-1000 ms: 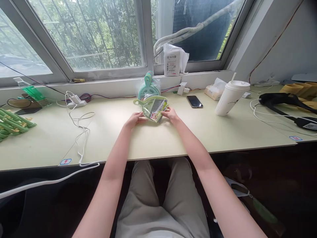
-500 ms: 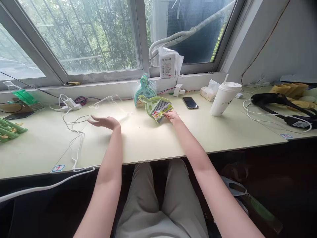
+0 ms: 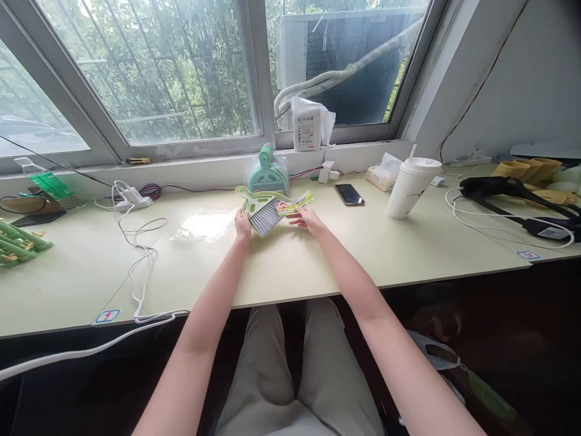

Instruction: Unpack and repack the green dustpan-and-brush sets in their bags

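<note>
A small green dustpan with a matching brush [image 3: 265, 217] is held above the table, its grey bristles facing me. My left hand [image 3: 242, 224] grips it at the left side, near the handle. A colourful cardboard label [image 3: 295, 204] sticks out past the brush's right end. My right hand [image 3: 307, 219] pinches that label from below, with its other fingers loosely spread. Behind them, a stack of teal and green dustpan sets [image 3: 267, 172] in clear wrap leans at the sill. On the left lies a flattened clear plastic bag [image 3: 202, 226].
A black phone [image 3: 349, 194], a tissue pack [image 3: 384, 172] and a white lidded cup [image 3: 413, 189] with a straw stand to the right. White cables [image 3: 147, 260] trail across the left side. The table's front edge [image 3: 290, 301] is above my knees.
My left hand has come from the left, off the plastic bag, onto the dustpan set. The label now juts out to the right in my right hand, and the bag lies flat.
</note>
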`<state>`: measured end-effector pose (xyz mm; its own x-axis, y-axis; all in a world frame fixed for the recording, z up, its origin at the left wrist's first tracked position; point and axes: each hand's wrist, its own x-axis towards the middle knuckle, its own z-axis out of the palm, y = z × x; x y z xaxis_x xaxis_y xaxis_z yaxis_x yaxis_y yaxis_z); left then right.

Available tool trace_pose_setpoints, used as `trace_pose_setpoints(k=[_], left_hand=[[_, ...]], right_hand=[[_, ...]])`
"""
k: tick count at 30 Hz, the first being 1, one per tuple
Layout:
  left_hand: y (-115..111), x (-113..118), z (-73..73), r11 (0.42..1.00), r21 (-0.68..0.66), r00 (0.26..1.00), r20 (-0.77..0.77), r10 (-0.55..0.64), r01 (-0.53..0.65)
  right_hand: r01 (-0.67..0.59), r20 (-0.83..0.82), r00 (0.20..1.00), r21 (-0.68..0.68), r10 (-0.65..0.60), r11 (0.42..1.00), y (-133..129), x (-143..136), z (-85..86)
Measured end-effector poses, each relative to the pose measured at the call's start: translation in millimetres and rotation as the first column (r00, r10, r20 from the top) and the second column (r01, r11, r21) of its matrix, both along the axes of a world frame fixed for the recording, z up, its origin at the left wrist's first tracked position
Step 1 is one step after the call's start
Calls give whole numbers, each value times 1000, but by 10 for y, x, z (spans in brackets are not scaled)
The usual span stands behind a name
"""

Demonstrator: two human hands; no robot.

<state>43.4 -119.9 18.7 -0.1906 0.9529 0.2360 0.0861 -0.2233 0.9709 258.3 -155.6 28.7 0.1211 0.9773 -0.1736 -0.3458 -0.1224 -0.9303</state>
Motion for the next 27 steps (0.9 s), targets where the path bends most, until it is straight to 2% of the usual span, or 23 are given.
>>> trace_pose_setpoints(k=[3,5,7,9,11,12,13,15,16,18,20,22,25,27], left_hand=[[21,-60,35,993,-39,993,32,112,-111],[7,-54,51,991,-34,992,10,126,-126],[-24,-12,49,994,-12,993,-38,108,-108],[-71,59,34,998,19,993,-95,65,-64],[-141,149,18,997,76,986,-165,0,12],[-187,195,16,992,114,976,-214,-34,59],[-239,237,20,983,155,961,-271,-57,102],[-353,300,52,960,241,922,-384,-43,144],[-410,315,79,946,288,901,-434,-8,147],[-503,317,149,908,384,849,-525,64,169],[-554,294,215,868,437,795,-600,86,236],[-553,269,252,858,429,767,-638,66,283],[-457,227,239,902,348,754,-656,39,256],[-342,153,210,946,258,732,-680,34,196]], right_hand=[[216,-56,975,23,-215,976,17,277,0],[443,-157,891,91,-426,892,25,474,3],[500,-133,864,117,-485,858,30,577,9],[469,53,876,130,-479,874,29,522,12],[380,366,825,204,-430,902,12,314,9],[296,530,741,295,-413,909,-7,174,5],[174,687,613,365,-391,915,-32,28,0],[27,827,335,471,-452,882,-101,-233,0],[-8,835,251,507,-489,862,-137,-327,6],[-41,819,175,560,-546,828,-198,-421,30],[-33,793,184,595,-580,803,-223,-406,58],[-16,771,231,613,-594,790,-208,-337,78],[-5,741,339,618,-580,786,-140,-236,110],[-11,717,437,608,-543,794,-100,-177,165]])
